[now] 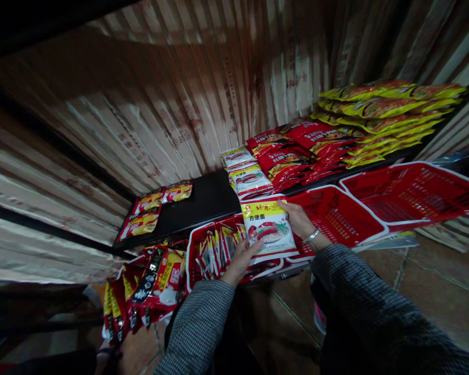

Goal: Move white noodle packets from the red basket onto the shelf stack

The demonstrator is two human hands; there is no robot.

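Observation:
A white and yellow noodle packet point(269, 225) with a red bowl picture is held between both my hands. My left hand point(240, 260) grips its lower left corner, fingers closed on the edge. My right hand point(300, 221), a bracelet on the wrist, clasps its right side. The packet hovers above a red basket point(191, 250) filled with several similar packets standing on edge. Just beyond, a stack of the same white packets point(247, 174) lies on the black shelf point(203, 203).
Red packets point(293, 148) and yellow packets point(383, 112) are stacked on the shelf to the right. Two red baskets point(410, 192) stand tilted at the right. Small yellow-red packets point(152, 208) lie at the shelf's left. A bundle of red packets point(148, 291) sits low left. Corrugated wall behind.

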